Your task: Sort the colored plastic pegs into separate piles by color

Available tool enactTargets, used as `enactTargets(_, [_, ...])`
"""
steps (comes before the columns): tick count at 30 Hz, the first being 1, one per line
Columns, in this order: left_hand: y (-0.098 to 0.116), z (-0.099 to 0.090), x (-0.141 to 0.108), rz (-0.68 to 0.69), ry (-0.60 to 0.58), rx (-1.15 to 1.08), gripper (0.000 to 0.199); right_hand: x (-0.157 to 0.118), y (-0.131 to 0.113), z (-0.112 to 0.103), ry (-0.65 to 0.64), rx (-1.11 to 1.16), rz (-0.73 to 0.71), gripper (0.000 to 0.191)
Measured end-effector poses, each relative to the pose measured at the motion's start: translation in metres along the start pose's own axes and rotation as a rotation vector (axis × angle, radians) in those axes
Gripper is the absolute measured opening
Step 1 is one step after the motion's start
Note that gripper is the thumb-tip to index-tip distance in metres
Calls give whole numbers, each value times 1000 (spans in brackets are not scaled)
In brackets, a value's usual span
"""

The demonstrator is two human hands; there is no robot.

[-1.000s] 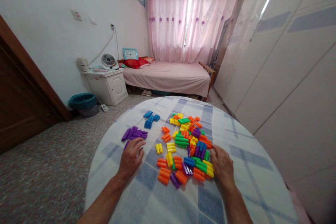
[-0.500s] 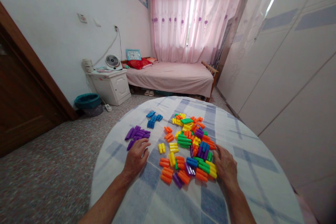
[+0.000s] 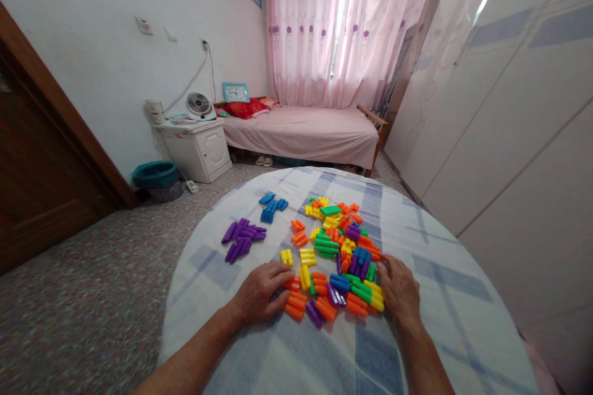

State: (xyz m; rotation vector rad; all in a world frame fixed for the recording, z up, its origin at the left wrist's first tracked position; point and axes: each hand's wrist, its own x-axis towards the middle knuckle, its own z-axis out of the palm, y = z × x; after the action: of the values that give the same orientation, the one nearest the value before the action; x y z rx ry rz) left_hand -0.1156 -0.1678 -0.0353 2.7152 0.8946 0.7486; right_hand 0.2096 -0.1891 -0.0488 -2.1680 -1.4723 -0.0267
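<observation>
My left hand (image 3: 263, 292) is at the left edge of the mixed pile, its fingers apart and touching or just over the orange pieces (image 3: 295, 305). My right hand (image 3: 398, 287) rests on the cloth against the pile's right side, fingers apart, beside the yellow piece (image 3: 376, 301) and orange ones. Green pieces (image 3: 327, 245), a blue piece (image 3: 340, 282) and purple ones (image 3: 314, 313) lie mixed between the hands. Apart from them, purple pieces (image 3: 239, 237) form a group at the left, and blue pieces (image 3: 269, 213) form another behind it.
The round table bears a checked cloth (image 3: 435, 321). Beyond it stand a pink bed (image 3: 306, 129), a white cabinet (image 3: 210, 151) with a fan (image 3: 200, 105), and a teal-lined bin (image 3: 156, 176). A pale wardrobe (image 3: 500, 136) lines the right side.
My left hand has moved right, from the purple group to the orange pieces at the pile's left edge. My right hand has stayed nearly in place.
</observation>
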Motion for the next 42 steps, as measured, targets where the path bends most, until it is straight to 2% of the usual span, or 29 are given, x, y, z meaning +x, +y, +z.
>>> enactTargets(11, [2, -1, 3, -24, -6, -42, 29, 0, 0, 1, -6, -1, 22, 39])
enactTargets(14, [0, 5, 4, -149, 112, -53, 30, 1, 1, 0, -23, -2, 8, 38])
enactTargets(16, [-5, 14, 8, -292, 194, -47, 35, 1, 1, 0, -29, -1, -17, 38])
enactTargets(20, [-19, 43, 26, -502, 235, -127, 48, 3, 2, 0, -8, 5, -31, 36])
enactTargets(24, [-26, 71, 57, -538, 338, -261, 49, 3, 3, 1, -2, 23, -45, 36])
enactTargets(27, [-22, 83, 81, -514, 383, -377, 46, 3, 5, 2, -16, 34, -41, 35])
enactTargets(30, [-17, 82, 97, -542, 407, -432, 41, 4, 7, 3, -16, 52, -32, 36])
enactTargets(33, [-20, 70, 109, -581, 493, -403, 35, 4, 10, 6, -9, 89, -38, 36])
enactTargets(38, [-45, 53, 129, -596, 664, -373, 34, 2, 15, 11, 8, 165, -19, 36])
enactTargets(42, [-61, 61, 136, -635, 634, -519, 34, 1, 21, 16, 35, 204, -14, 39])
